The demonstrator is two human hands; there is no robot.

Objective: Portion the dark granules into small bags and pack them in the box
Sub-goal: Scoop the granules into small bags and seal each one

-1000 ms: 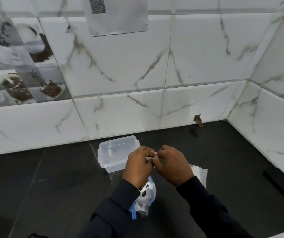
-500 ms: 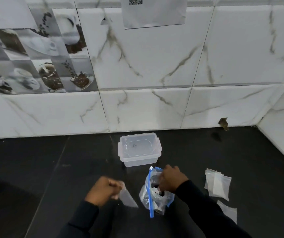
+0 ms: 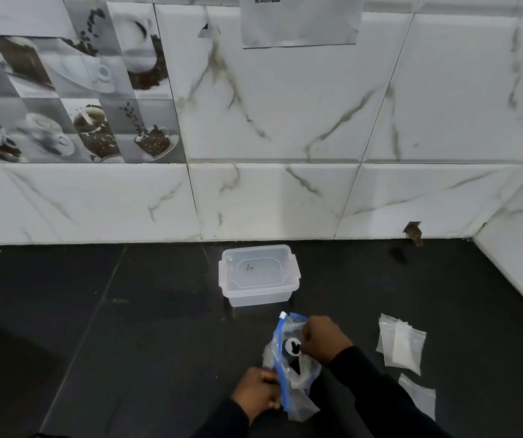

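Left hand: we have brought it in from the left, and it now pinches the blue zip edge of the big bag.
Right hand: closed inside the bag mouth on a scoop, we think.
Granules: dark, low in that bag.
Small bags: lying flat and loose to the right on the surface.
Box: lid on, just behind.
Meaning: scooping looks set to begin.

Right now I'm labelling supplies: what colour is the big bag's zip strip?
Blue, on the clear big bag; head view shows it.
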